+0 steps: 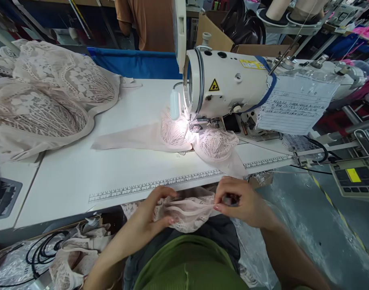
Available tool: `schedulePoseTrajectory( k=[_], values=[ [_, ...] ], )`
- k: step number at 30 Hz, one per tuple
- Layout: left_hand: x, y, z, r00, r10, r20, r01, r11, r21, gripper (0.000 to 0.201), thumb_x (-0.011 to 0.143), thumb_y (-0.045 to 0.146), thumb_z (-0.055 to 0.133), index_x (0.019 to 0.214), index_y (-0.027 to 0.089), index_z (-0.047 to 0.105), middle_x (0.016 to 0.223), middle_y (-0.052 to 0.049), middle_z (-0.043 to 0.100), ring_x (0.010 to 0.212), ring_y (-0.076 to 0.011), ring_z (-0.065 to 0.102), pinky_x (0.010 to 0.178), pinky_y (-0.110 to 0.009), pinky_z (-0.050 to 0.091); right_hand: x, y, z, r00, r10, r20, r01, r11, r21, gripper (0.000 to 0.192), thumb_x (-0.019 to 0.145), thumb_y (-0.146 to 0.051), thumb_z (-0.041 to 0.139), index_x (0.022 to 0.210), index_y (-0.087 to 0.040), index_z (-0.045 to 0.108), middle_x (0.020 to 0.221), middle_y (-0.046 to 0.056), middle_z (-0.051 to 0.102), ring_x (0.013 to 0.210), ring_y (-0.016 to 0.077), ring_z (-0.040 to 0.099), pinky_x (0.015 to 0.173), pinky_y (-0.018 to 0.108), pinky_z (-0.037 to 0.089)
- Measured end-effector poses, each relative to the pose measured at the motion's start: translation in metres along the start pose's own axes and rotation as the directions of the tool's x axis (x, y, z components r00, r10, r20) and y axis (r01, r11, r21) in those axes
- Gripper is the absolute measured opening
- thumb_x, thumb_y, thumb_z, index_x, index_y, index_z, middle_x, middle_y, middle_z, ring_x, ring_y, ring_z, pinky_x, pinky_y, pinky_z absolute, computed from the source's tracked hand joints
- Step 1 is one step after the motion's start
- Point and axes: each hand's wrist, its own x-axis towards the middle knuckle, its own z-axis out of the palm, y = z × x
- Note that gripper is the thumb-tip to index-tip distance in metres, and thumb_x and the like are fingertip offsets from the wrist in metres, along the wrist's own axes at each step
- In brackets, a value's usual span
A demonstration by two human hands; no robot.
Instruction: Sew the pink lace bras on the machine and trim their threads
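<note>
Over my lap, just off the table's front edge, is a pale pink lace bra [189, 213]. My right hand [243, 199] is closed, pinching the edge of it between thumb and fingertips. At its other end my left hand [152, 215] grips the lace, thumb below and fingers above, partly curled. A second bra [216, 145] lies on the table under the lit needle area of the white sewing machine [229, 82], one cup on each side of the presser foot. Its plain wing [127, 137] stretches flat to the left.
A heap of pink lace bras [51, 96] covers the table's left end. A printed ruler [160, 184] runs along the front edge of the white table [66, 181]. More bras [78, 253] and black cables [42, 249] sit below left. A control panel [356, 177] stands right. Another person [151, 24] is behind.
</note>
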Motion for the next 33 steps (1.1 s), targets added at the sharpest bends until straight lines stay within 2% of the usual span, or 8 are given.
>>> schedulePoseTrajectory(
  k=[2,4,7,10,18,23,29,33],
  values=[
    [0.007,0.007,0.014,0.992,0.116,0.056,-0.117,0.993,0.003,0.021,0.091,0.025,0.066,0.112,0.024,0.064,0.113,-0.008,0.065,0.107,-0.0220,0.062,0.090,-0.031,0.050,0.005,-0.006,0.014,0.999,-0.023,0.022,0.024,0.997,-0.070,0.013,0.082,-0.012,0.072,0.076,-0.021,0.066,0.072,0.000,0.063,0.070,0.0158,0.056,0.063,0.027,0.042],
    [0.013,0.011,0.030,0.979,0.196,0.047,-0.195,0.980,-0.025,0.007,0.095,0.018,0.059,0.092,0.022,0.063,0.098,-0.004,0.063,0.094,-0.0173,0.061,0.082,-0.026,0.048,0.009,-0.009,0.027,0.998,-0.049,0.049,0.054,0.993,-0.108,0.015,0.081,-0.010,0.071,0.076,-0.021,0.064,0.071,-0.001,0.062,0.072,0.0163,0.056,0.065,0.028,0.041],
    [0.018,0.014,0.043,0.978,0.210,-0.014,-0.211,0.974,-0.081,0.022,0.098,0.013,0.053,0.078,0.021,0.055,0.084,-0.001,0.057,0.082,-0.0140,0.057,0.072,-0.023,0.044,0.008,-0.002,0.034,0.998,-0.018,0.054,0.022,0.996,-0.086,0.013,0.083,-0.014,0.072,0.084,-0.022,0.061,0.074,-0.002,0.061,0.066,0.0135,0.052,0.061,0.025,0.039],
    [0.020,0.015,0.040,0.983,0.182,-0.024,-0.183,0.972,-0.150,0.022,0.099,0.015,0.052,0.077,0.021,0.054,0.083,-0.001,0.055,0.080,-0.0138,0.055,0.070,-0.023,0.042,0.004,0.011,0.028,0.999,0.048,0.017,-0.047,0.999,-0.018,0.021,0.083,-0.026,0.076,0.093,-0.023,0.057,0.073,-0.005,0.056,0.056,0.0100,0.044,0.053,0.022,0.033],
    [0.023,0.014,0.035,0.989,0.149,-0.013,-0.149,0.977,-0.150,0.022,0.098,0.019,0.053,0.076,0.020,0.055,0.081,-0.002,0.056,0.078,-0.0153,0.056,0.069,-0.025,0.043,0.003,0.021,0.019,0.997,0.065,0.041,-0.068,0.996,0.062,0.022,0.084,-0.035,0.077,0.093,-0.021,0.063,0.069,-0.007,0.045,0.054,0.0075,0.040,0.051,0.020,0.031],
    [0.024,0.016,0.036,0.986,0.161,-0.046,-0.165,0.981,-0.103,0.022,0.097,0.019,0.054,0.074,0.020,0.056,0.081,-0.003,0.059,0.078,-0.0150,0.058,0.069,-0.024,0.044,0.004,0.019,0.020,0.996,0.032,0.087,-0.043,0.991,0.125,0.016,0.086,-0.030,0.075,0.085,-0.021,0.062,0.081,-0.001,0.061,0.061,0.0097,0.047,0.053,0.021,0.036],
    [0.020,0.017,0.039,0.995,0.082,-0.063,-0.090,0.987,-0.134,0.022,0.094,0.022,0.057,0.072,0.020,0.057,0.090,-0.006,0.071,0.079,-0.0153,0.065,0.068,-0.023,0.048,0.003,0.019,0.023,0.995,0.040,-0.091,-0.025,0.987,0.159,0.013,0.091,-0.024,0.066,0.080,-0.020,0.060,0.084,0.002,0.066,0.057,0.0092,0.046,0.051,0.022,0.036],
    [0.018,0.017,0.041,0.995,0.063,-0.078,-0.073,0.989,-0.131,0.022,0.093,0.022,0.058,0.072,0.020,0.057,0.087,-0.005,0.073,0.077,-0.0144,0.066,0.065,-0.020,0.048,0.000,0.021,0.029,0.980,-0.025,-0.197,0.047,0.993,0.109,0.014,0.087,-0.017,0.068,0.079,-0.021,0.058,0.085,0.001,0.068,0.064,0.0109,0.056,0.056,0.022,0.041]
  ],
)
